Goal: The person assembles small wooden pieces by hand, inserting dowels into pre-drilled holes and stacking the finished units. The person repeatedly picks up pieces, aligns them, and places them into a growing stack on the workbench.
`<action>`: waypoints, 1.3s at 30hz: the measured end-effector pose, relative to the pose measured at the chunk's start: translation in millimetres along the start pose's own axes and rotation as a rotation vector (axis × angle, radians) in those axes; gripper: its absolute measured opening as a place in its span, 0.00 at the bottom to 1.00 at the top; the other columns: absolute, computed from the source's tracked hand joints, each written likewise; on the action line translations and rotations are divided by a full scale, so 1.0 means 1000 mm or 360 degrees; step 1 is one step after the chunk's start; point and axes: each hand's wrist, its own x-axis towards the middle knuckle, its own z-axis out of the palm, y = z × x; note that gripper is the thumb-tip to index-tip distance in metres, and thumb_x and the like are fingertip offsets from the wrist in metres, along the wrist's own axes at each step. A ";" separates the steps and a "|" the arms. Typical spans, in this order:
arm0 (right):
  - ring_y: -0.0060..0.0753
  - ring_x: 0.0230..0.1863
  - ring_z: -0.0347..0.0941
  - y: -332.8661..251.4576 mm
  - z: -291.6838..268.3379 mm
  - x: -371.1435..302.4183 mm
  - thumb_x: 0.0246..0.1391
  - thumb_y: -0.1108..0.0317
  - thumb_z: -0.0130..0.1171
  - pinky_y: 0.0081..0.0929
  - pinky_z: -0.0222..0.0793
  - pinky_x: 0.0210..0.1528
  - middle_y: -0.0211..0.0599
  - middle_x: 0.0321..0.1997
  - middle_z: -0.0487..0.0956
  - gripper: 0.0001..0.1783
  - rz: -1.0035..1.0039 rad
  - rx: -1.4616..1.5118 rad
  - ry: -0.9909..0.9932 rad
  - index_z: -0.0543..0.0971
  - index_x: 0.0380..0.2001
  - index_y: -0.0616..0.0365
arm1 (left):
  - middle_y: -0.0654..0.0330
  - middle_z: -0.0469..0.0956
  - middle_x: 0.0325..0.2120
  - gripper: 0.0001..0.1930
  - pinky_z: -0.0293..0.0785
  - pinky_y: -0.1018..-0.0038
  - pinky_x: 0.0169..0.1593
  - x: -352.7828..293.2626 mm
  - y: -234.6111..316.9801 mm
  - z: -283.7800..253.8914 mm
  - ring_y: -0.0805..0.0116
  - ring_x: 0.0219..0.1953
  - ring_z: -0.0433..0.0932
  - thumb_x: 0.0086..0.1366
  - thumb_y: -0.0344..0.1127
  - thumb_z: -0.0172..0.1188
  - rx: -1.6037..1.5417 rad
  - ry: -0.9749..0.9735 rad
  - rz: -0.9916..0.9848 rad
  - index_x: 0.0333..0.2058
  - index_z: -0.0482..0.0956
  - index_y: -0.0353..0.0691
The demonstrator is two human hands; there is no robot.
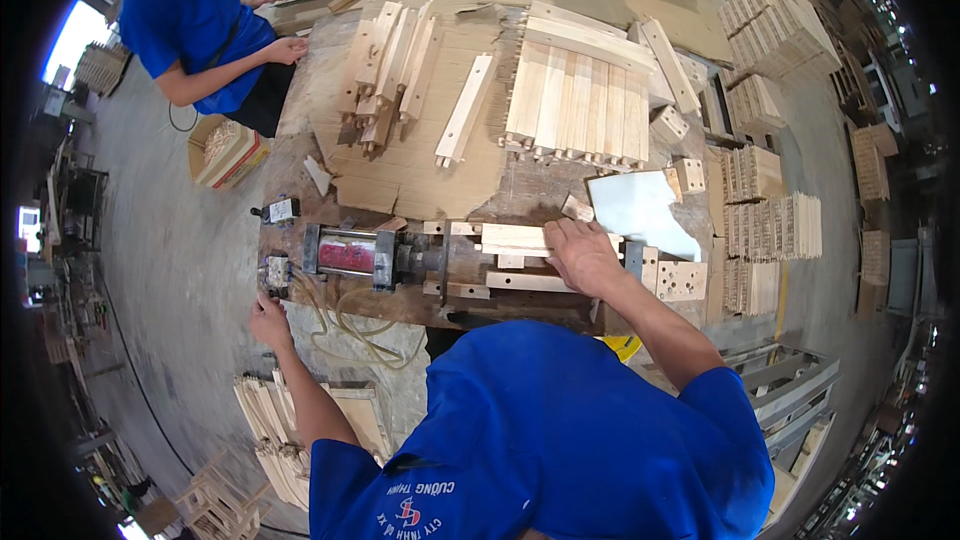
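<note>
My right hand [582, 256] lies over a pale wooden bar [515, 239] in the clamping jig, its fingers bent round the bar's right part. To the left, in line with the bar, is a pneumatic cylinder [347, 253] with a clear barrel, red inside. A second wooden strip [528, 282] lies along the jig's near side. My left hand [268, 322] is at the bench's left edge, fingers curled just below a small pneumatic valve [277, 272]. Whatever its fingertips grip is hidden. Another small valve box [283, 210] sits farther back.
Beyond the jig lie a loose bar [465, 110], a pile of drilled bars [390, 70] and a neat stack [578, 100] on cardboard. A white sheet [645, 210] lies at right. Hoses [365, 340] hang at the near edge. A co-worker [200, 30] stands at far left.
</note>
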 end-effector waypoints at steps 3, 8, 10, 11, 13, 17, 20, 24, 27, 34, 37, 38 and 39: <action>0.46 0.50 0.77 -0.001 0.002 0.005 0.55 0.63 0.68 0.45 0.69 0.52 0.43 0.44 0.78 0.26 0.0007 -0.0056 -0.0052 0.74 0.53 0.62 | 0.59 0.84 0.22 0.25 0.76 0.70 0.26 0.001 -0.004 -0.001 0.72 0.21 0.81 0.76 0.52 0.54 0.0022 0.0018 0.0048 0.33 0.85 0.33; 0.46 0.47 0.79 0.003 0.013 0.004 0.54 0.64 0.68 0.45 0.71 0.50 0.43 0.44 0.79 0.26 -0.0024 -0.0249 0.0001 0.74 0.53 0.62 | 0.58 0.84 0.20 0.25 0.74 0.67 0.25 0.001 -0.004 0.002 0.68 0.20 0.80 0.76 0.51 0.54 -0.0014 0.0059 0.0077 0.32 0.84 0.33; 0.46 0.46 0.79 0.002 0.012 0.005 0.54 0.64 0.68 0.45 0.71 0.50 0.44 0.43 0.79 0.26 -0.0032 -0.0237 0.0017 0.74 0.54 0.61 | 0.57 0.83 0.20 0.25 0.74 0.67 0.26 0.002 -0.004 0.001 0.67 0.20 0.80 0.76 0.51 0.54 -0.0002 0.0058 0.0082 0.31 0.84 0.33; 0.47 0.47 0.80 0.001 0.008 0.005 0.54 0.63 0.69 0.45 0.72 0.51 0.44 0.44 0.79 0.26 0.0014 -0.0162 -0.0049 0.74 0.54 0.61 | 0.57 0.83 0.20 0.26 0.75 0.68 0.26 0.002 -0.004 0.000 0.68 0.20 0.81 0.76 0.52 0.54 0.0017 0.0037 0.0099 0.31 0.84 0.32; 0.48 0.50 0.80 -0.002 -0.007 0.005 0.55 0.63 0.69 0.46 0.72 0.52 0.45 0.44 0.80 0.26 0.0101 -0.0021 -0.0175 0.74 0.54 0.61 | 0.58 0.82 0.20 0.27 0.78 0.70 0.27 0.002 -0.002 -0.003 0.70 0.22 0.81 0.75 0.52 0.53 0.0046 -0.0001 0.0130 0.32 0.84 0.31; 0.38 0.53 0.81 -0.004 -0.044 0.008 0.58 0.60 0.70 0.40 0.75 0.55 0.42 0.48 0.83 0.29 0.0342 0.0999 -0.0221 0.74 0.58 0.61 | 0.56 0.83 0.22 0.27 0.76 0.69 0.27 0.000 0.001 -0.005 0.68 0.22 0.81 0.76 0.53 0.53 0.0034 0.0040 0.0148 0.34 0.84 0.30; 0.28 0.52 0.81 0.005 -0.061 0.013 0.57 0.55 0.73 0.35 0.77 0.55 0.37 0.47 0.84 0.33 0.0422 0.2620 -0.0010 0.76 0.60 0.62 | 0.54 0.84 0.22 0.27 0.76 0.65 0.29 -0.001 0.007 -0.004 0.64 0.22 0.82 0.75 0.54 0.53 0.0026 0.0059 0.0151 0.34 0.84 0.30; 0.47 0.54 0.81 0.020 -0.105 0.034 0.67 0.54 0.62 0.42 0.81 0.57 0.53 0.55 0.79 0.32 0.0083 0.3739 0.0137 0.71 0.63 0.67 | 0.51 0.84 0.23 0.27 0.75 0.56 0.34 -0.010 0.017 -0.008 0.53 0.25 0.83 0.75 0.54 0.53 0.0067 0.0092 0.0158 0.32 0.84 0.32; 0.54 0.54 0.80 0.038 -0.115 0.040 0.69 0.54 0.60 0.48 0.80 0.58 0.57 0.56 0.78 0.30 -0.0037 0.4042 0.0346 0.70 0.63 0.66 | 0.49 0.85 0.25 0.27 0.75 0.53 0.37 -0.010 0.027 -0.008 0.48 0.28 0.83 0.75 0.54 0.53 0.0075 0.0096 0.0182 0.32 0.84 0.32; 0.54 0.53 0.81 0.051 -0.114 0.039 0.67 0.54 0.62 0.50 0.79 0.59 0.55 0.53 0.81 0.30 0.0264 0.3915 0.0554 0.72 0.62 0.64 | 0.48 0.85 0.25 0.26 0.74 0.52 0.38 -0.010 0.025 -0.011 0.46 0.30 0.83 0.75 0.52 0.53 0.0101 0.0115 0.0206 0.31 0.84 0.32; 0.53 0.51 0.82 0.048 -0.114 0.041 0.67 0.54 0.62 0.49 0.81 0.57 0.57 0.52 0.80 0.30 0.0398 0.3865 0.0571 0.71 0.62 0.66 | 0.48 0.85 0.24 0.26 0.74 0.52 0.37 -0.011 0.024 -0.012 0.46 0.29 0.84 0.75 0.52 0.54 0.0120 0.0119 0.0219 0.31 0.84 0.32; 0.53 0.52 0.82 0.048 -0.114 0.042 0.67 0.54 0.63 0.48 0.81 0.57 0.57 0.52 0.80 0.30 0.0438 0.3836 0.0573 0.72 0.62 0.66 | 0.49 0.85 0.24 0.26 0.74 0.53 0.37 -0.010 0.025 -0.012 0.47 0.29 0.84 0.75 0.52 0.54 0.0124 0.0115 0.0220 0.31 0.84 0.32; 0.53 0.52 0.82 0.047 -0.114 0.043 0.66 0.54 0.63 0.48 0.81 0.57 0.57 0.52 0.81 0.30 0.0478 0.3808 0.0575 0.72 0.61 0.66 | 0.49 0.85 0.24 0.26 0.75 0.53 0.36 -0.010 0.025 -0.012 0.47 0.29 0.84 0.75 0.52 0.54 0.0117 0.0119 0.0231 0.31 0.84 0.32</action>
